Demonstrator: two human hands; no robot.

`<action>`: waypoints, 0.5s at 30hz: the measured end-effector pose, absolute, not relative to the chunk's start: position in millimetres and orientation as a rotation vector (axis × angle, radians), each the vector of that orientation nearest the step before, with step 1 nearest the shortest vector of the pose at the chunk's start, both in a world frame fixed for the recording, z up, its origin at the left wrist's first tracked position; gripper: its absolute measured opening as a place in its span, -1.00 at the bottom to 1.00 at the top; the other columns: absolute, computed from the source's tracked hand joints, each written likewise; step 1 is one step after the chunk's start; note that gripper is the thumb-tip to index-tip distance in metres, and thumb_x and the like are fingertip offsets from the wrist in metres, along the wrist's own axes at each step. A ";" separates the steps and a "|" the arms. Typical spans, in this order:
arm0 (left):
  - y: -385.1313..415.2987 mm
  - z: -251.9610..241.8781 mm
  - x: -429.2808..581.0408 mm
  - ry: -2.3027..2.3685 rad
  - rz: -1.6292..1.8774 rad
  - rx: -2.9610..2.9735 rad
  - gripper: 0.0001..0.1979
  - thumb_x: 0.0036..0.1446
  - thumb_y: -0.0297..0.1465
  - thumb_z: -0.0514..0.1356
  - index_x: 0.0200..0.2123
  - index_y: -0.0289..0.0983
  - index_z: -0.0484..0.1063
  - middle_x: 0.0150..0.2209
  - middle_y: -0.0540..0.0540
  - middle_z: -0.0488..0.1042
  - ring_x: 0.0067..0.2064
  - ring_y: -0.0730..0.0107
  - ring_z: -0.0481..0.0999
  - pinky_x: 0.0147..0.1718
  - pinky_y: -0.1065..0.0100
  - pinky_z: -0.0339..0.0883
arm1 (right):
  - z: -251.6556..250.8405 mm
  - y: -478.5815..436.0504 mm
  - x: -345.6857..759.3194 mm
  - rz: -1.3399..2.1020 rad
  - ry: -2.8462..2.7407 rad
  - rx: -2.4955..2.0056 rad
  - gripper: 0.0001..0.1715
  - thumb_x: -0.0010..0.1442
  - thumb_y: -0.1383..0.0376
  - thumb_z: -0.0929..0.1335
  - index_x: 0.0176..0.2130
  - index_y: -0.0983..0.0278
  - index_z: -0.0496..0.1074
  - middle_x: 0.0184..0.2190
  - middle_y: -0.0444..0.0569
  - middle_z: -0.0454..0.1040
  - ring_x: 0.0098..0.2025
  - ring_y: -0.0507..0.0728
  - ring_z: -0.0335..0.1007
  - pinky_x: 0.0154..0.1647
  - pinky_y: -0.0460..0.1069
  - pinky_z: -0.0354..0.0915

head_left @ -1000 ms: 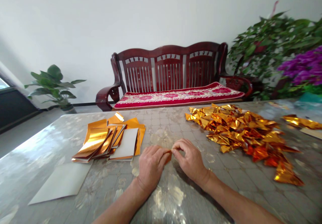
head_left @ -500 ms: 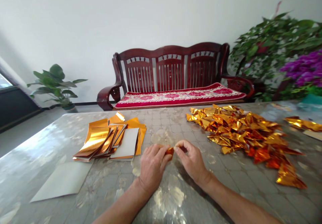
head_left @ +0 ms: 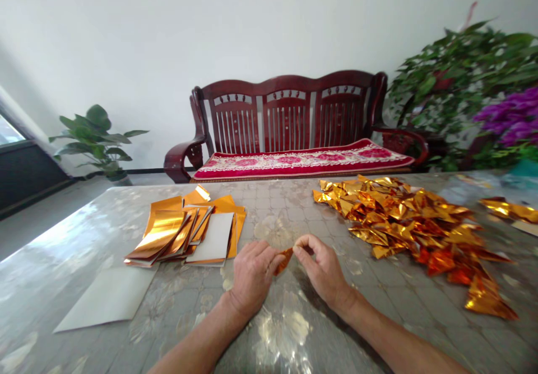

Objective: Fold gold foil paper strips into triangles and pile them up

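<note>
Between my hands, just above the table, is a small folded piece of gold foil paper [head_left: 284, 261]. My left hand [head_left: 254, 270] is closed on its left side, with fingers curled over it. The thumb and forefinger of my right hand [head_left: 321, 270] pinch its right tip. To the left lies a stack of flat gold foil paper sheets [head_left: 165, 234], some turned with the pale side up. On the right spreads a heap of folded gold foil pieces [head_left: 399, 211], pointed and crumpled in shape.
A single pale sheet [head_left: 107, 298] lies at the left on the patterned table [head_left: 189, 318]. Clear plastic [head_left: 471, 186] sits at the back right. Behind the table stand a wooden bench [head_left: 286, 119] with a red cover and a potted plant [head_left: 98, 138].
More of the folded gold foil piece shows between my hands. My right fingers have shifted slightly right along its tip. The whole view has moved a little.
</note>
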State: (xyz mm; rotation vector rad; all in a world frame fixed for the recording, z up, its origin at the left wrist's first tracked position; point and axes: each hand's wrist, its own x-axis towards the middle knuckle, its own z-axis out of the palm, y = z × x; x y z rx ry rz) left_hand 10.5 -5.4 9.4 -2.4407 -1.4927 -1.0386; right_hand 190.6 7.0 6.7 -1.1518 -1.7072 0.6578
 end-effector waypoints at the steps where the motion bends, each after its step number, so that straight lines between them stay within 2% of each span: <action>1: -5.2 9.7 9.9 -1.480 -1.013 -2.448 -0.67 0.34 -0.34 0.08 -0.48 -0.21 0.48 -0.50 -0.02 0.41 -0.39 0.38 0.38 -0.36 0.32 0.12 | 6.4 7.6 191.1 0.664 -1.719 -1.152 -0.78 0.27 0.19 0.29 -0.36 0.24 0.39 -0.45 -0.14 0.44 -0.36 0.07 0.36 -0.30 -0.07 0.24; 6: -4.9 8.5 8.4 -1.398 -0.942 -2.474 -0.67 0.34 -0.32 0.06 -0.46 -0.21 0.46 -0.49 -0.03 0.41 -0.38 0.37 0.37 -0.37 0.32 0.11 | 8.2 12.5 193.3 0.629 -1.790 -1.068 -0.83 0.26 0.22 0.31 -0.20 0.22 0.45 -0.31 -0.09 0.52 -0.25 0.09 0.42 -0.17 -0.03 0.30; 11: -4.4 5.8 9.5 -1.408 -0.913 -2.521 -0.67 0.34 -0.31 0.07 -0.47 -0.22 0.45 -0.50 -0.02 0.39 -0.39 0.38 0.36 -0.37 0.34 0.12 | 12.9 14.6 193.9 0.532 -1.910 -1.075 -0.82 0.24 0.29 0.32 -0.40 0.21 0.46 -0.42 -0.10 0.51 -0.30 0.10 0.42 -0.21 -0.04 0.28; 15: -3.6 6.8 13.6 -1.525 -1.027 -2.580 -0.76 0.31 -0.34 0.11 -0.39 -0.19 0.51 -0.45 0.00 0.42 -0.35 0.39 0.41 -0.34 0.38 0.18 | 14.9 12.8 191.3 0.479 -1.910 -1.131 -0.81 0.21 0.32 0.33 -0.44 0.21 0.45 -0.45 -0.11 0.51 -0.33 0.09 0.41 -0.26 -0.05 0.26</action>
